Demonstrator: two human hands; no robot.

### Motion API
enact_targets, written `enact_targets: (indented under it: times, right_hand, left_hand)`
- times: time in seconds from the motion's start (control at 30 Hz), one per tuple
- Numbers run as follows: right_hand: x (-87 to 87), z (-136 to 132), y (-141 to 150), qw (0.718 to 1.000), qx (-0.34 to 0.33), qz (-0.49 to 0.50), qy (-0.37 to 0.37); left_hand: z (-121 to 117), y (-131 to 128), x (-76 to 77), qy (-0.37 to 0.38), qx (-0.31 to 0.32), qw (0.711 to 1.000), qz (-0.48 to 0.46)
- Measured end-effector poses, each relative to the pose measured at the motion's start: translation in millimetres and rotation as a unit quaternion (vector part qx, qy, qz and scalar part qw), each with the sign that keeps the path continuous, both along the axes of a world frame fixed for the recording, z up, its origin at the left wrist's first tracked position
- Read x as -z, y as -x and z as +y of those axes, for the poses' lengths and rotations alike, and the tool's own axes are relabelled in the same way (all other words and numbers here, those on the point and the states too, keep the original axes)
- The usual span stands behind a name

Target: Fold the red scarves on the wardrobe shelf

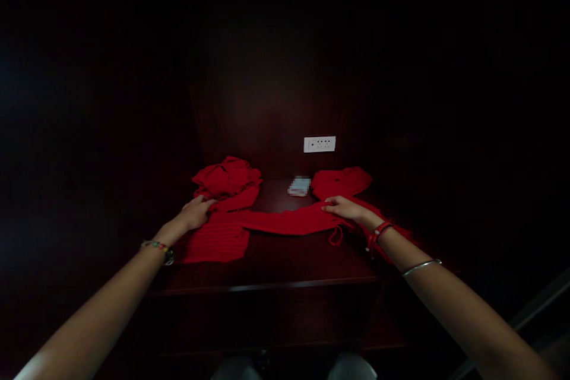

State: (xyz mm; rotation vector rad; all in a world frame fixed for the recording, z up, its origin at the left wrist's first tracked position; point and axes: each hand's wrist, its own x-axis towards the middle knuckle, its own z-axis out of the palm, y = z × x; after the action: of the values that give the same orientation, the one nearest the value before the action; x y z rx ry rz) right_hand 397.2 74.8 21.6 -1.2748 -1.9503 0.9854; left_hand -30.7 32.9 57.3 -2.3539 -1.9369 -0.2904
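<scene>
Red cloth, which looks like a knitted garment (285, 221), stretches in a flat band across a dark wooden surface. At its left end my left hand (196, 212) is closed on the fabric, beside a bunched red heap (227, 178) and above a ribbed part (216, 243). My right hand (344, 208) pinches the band's right end, thumb and fingers close together. A thin red cord loop (335, 236) hangs just below that hand. Behind it lies more red cloth (341, 181). Whether all the red cloth is one piece, I cannot tell.
A white socket plate (319, 144) is on the dark back panel. Below it lies a small pale, pixelated flat object (299, 186). The wooden top's front edge (267, 286) runs across, with a lower ledge beneath. The surroundings are very dark.
</scene>
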Motion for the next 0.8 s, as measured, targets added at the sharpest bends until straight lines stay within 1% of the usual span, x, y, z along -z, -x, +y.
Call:
enact_targets:
  times: [0.03, 0.1, 0.17, 0.23, 0.3, 0.37, 0.47, 0.53, 0.57, 0.63, 0.7, 0.73, 0.77, 0.8]
  right_hand:
    - [1.9, -0.3, -1.0, 1.000, -0.006, -0.024, 0.005]
    - [5.5, -0.7, -2.6, 0.997, -0.008, -0.075, 0.006]
    - [8.8, -1.1, -5.2, 0.993, -0.004, -0.121, 0.003]
    - [11.1, -1.2, -10.1, 0.990, -0.001, -0.138, 0.021]
    - [11.7, -0.7, -17.9, 0.990, 0.002, -0.133, 0.051]
    - [9.8, 0.9, -27.9, 0.987, 0.018, -0.148, 0.050]
    - [3.1, 3.9, -41.7, 0.977, 0.063, -0.205, -0.007]
    - [-1.5, 3.8, -44.8, 0.970, 0.088, -0.222, -0.042]
    - [-3.0, 2.7, -43.3, 0.969, 0.087, -0.222, -0.070]
    - [-3.8, -1.1, -33.8, 0.962, 0.052, -0.225, -0.145]
    - [-1.8, -5.5, -17.1, 0.951, -0.018, -0.233, -0.204]
    - [-0.3, -7.3, -7.4, 0.945, -0.056, -0.242, -0.214]
    - [1.3, -8.6, 2.4, 0.939, -0.088, -0.255, -0.212]
    - [2.9, -9.6, 11.3, 0.932, -0.118, -0.273, -0.206]
  left_hand:
    - [-0.4, -15.1, 3.1, -0.016, -0.001, 1.000, 0.009]
    - [-3.4, -45.5, 9.0, -0.011, 0.001, 1.000, 0.026]
    - [-9.0, -71.0, 14.9, 0.028, 0.018, 0.999, 0.035]
    - [-15.5, -86.9, 21.7, 0.079, 0.017, 0.996, 0.042]
    - [-20.7, -92.7, 29.5, 0.096, 0.003, 0.994, 0.051]
    - [-23.3, -91.4, 36.9, 0.078, -0.006, 0.995, 0.059]
    - [-24.0, -85.4, 42.8, 0.056, -0.012, 0.996, 0.067]
    - [-24.7, -83.9, 41.3, 0.060, -0.019, 0.995, 0.074]
    - [-25.5, -85.0, 38.7, 0.066, -0.026, 0.994, 0.079]
    - [-27.8, -92.6, 30.7, 0.081, -0.058, 0.990, 0.096]
    - [-29.8, -109.3, 21.0, 0.083, -0.094, 0.984, 0.130]
    - [-30.2, -121.1, 17.0, 0.078, -0.099, 0.981, 0.147]
    - [-29.9, -134.7, 14.4, 0.068, -0.089, 0.981, 0.161]
    - [-28.8, -149.2, 13.7, 0.057, -0.062, 0.983, 0.163]
